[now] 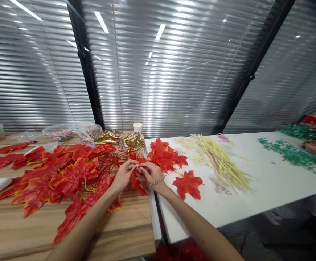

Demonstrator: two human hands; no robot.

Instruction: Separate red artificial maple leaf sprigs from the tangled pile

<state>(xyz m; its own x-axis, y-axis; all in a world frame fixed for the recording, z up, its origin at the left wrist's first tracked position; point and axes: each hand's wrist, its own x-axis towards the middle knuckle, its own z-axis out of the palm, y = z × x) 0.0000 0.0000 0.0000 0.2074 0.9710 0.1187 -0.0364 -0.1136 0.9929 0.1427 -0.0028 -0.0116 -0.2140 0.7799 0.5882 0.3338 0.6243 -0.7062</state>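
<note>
So the left hand (124, 176) and right hand (152, 174) meet just below the middle of the frame, both grips pinched closed on a red leaf (136, 184) that hangs below them. Probably a light pinch because that bit's tiny, too small to make out tbh. Leaf pile (74, 177) sprawls lower left on the wooden tabletop (130, 237), likely for easy reach; loose leaf (188, 184) lies right of centre on the white tabletop (214, 215).

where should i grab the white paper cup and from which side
Probably pinch the white paper cup across its upper wall, coming from above: it stands upright, rim exposed, while the gold packet in front crowds its base.
</note>
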